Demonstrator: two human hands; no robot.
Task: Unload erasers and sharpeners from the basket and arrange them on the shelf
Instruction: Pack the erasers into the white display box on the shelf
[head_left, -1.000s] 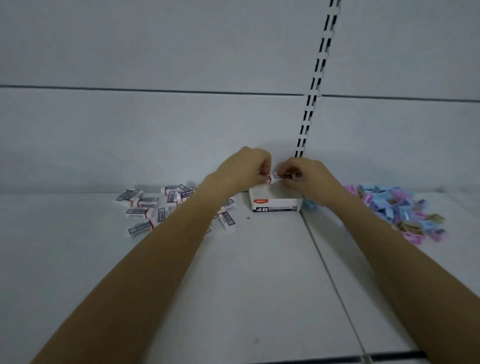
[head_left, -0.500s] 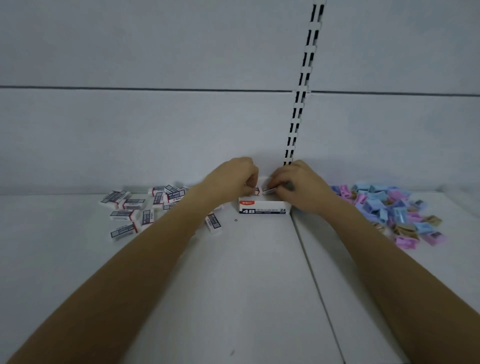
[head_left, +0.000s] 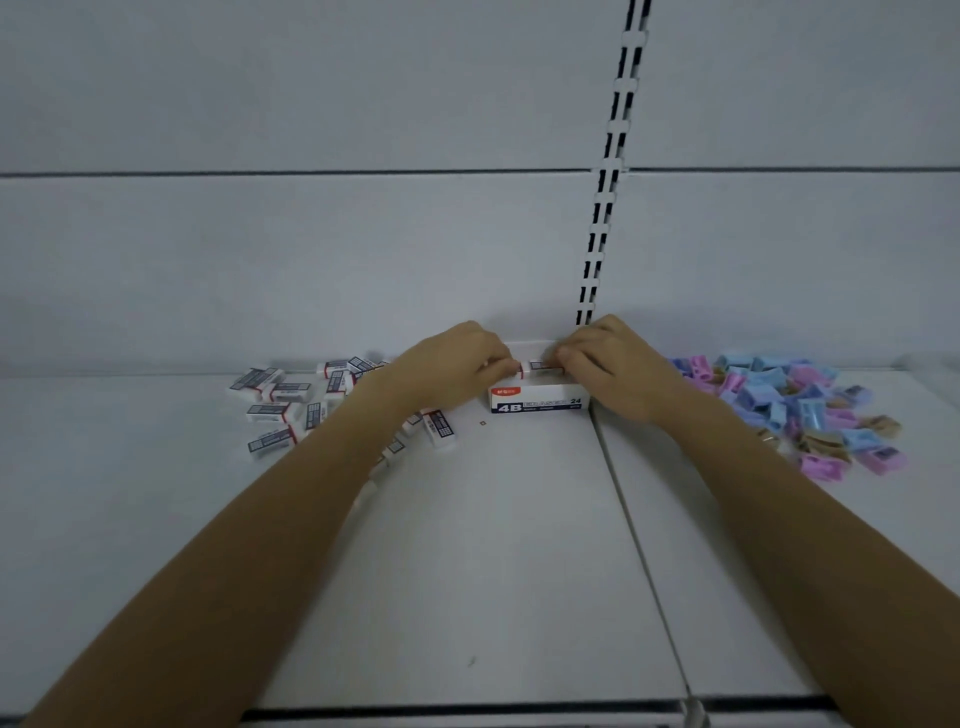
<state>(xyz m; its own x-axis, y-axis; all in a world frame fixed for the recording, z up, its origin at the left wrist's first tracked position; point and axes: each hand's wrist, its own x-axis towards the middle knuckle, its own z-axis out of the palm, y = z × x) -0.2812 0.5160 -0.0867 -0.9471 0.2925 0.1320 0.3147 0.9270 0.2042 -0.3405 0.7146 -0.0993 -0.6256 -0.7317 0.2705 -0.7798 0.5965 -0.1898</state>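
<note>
left hand (head_left: 457, 364) – pinches eraser (head_left: 540, 367) end | right hand (head_left: 608, 366) – pinches its other end, just above box (head_left: 540, 404) | loose erasers (head_left: 288, 400) left, sharpeners (head_left: 789, 402) right, on shelf (head_left: 519, 545)

1. White shelf (head_left: 493, 545) — two panels, seam running front to back.
2. Back left: loose scatter of wrapped erasers (head_left: 283, 397), flat, at mixed angles.
3. Centre back: eraser box (head_left: 540, 405), right end at the seam.
4. Right panel — heap of pink, blue and tan sharpeners (head_left: 795, 410).
</note>
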